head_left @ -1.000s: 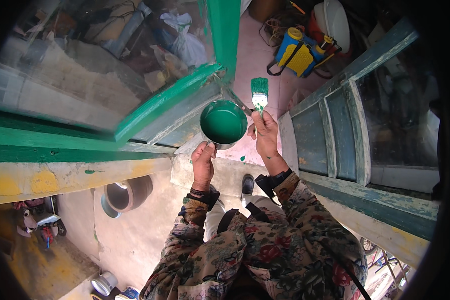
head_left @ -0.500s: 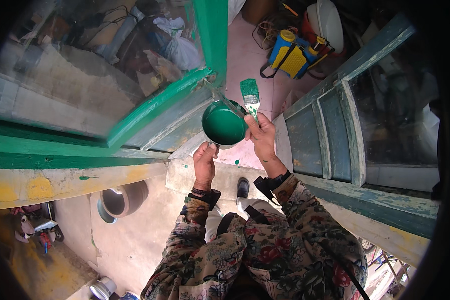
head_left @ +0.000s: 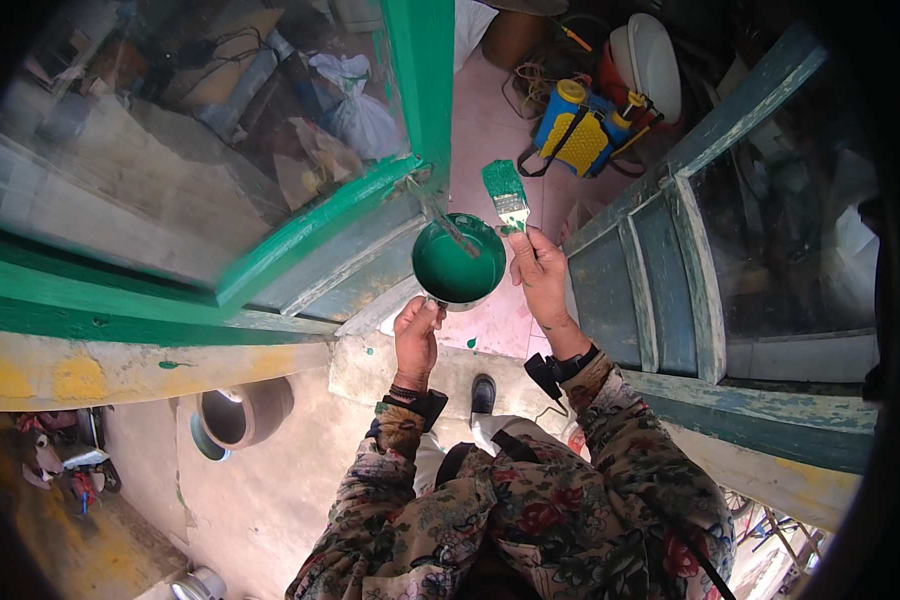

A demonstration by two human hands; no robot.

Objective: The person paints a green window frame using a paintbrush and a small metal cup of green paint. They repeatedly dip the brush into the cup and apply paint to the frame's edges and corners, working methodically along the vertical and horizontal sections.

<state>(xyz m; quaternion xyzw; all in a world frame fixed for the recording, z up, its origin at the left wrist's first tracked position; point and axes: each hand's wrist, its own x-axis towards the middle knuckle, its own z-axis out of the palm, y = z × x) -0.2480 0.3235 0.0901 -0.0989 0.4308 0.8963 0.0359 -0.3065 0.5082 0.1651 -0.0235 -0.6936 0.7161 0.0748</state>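
My left hand (head_left: 417,342) is closed at the near side of a round pot (head_left: 492,242), apparently on its handle, which the fingers mostly hide. Green paint (head_left: 448,270) lies inside the pot. My right hand (head_left: 544,288) grips a flat paintbrush (head_left: 511,208) by its handle, to the right of the pot. Its bristles point up and away from me, coated in green, and touch nothing. Left of the pot stands a window frame (head_left: 305,228) with fresh-looking green paint, above weathered grey-blue door panels (head_left: 355,262).
A weathered, peeling door leaf (head_left: 705,275) stands at the right. Beyond the doorway, a blue and yellow tank sprayer (head_left: 582,135) rests on pink floor tiles, near basins (head_left: 652,65). A stone sill (head_left: 390,368) crosses before my feet. A large clay pot (head_left: 265,412) sits at the left.
The pot has shifted slightly right and nearer to me. My right hand and the brush have moved a little right, so the hand is farther from the pot's rim.
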